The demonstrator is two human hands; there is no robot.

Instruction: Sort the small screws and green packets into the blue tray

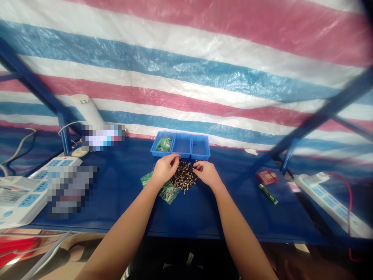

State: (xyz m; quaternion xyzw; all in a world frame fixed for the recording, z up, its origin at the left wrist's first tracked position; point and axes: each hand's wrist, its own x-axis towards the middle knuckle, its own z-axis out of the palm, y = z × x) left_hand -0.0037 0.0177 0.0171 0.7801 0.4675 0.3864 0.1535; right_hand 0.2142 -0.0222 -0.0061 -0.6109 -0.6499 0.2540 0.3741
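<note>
A pile of small brass-coloured and dark metal pieces, like short screws or bolts (185,179), lies on the blue table (186,217). At the pile's left edge is my left hand (166,169), thumb and fingertips pinched close to the bins; what they hold is too small to make out. On the opposite side, my right hand (208,174) has curled fingers touching the pile's edge, their contents unclear. A green-and-clear plastic bag (169,195) of silvery screw-like pieces lies partly beneath my left forearm. Behind the pile, three joined blue bins (181,155) stand; the left one contains green packets (164,144).
White power strips stand at left (40,186) and right (326,196). A green box (268,194) and a red packet (267,177) lie on the right. A white cylinder (87,111) stands back left. Blue frame bars (317,112) and striped sheeting (186,77) bound the table.
</note>
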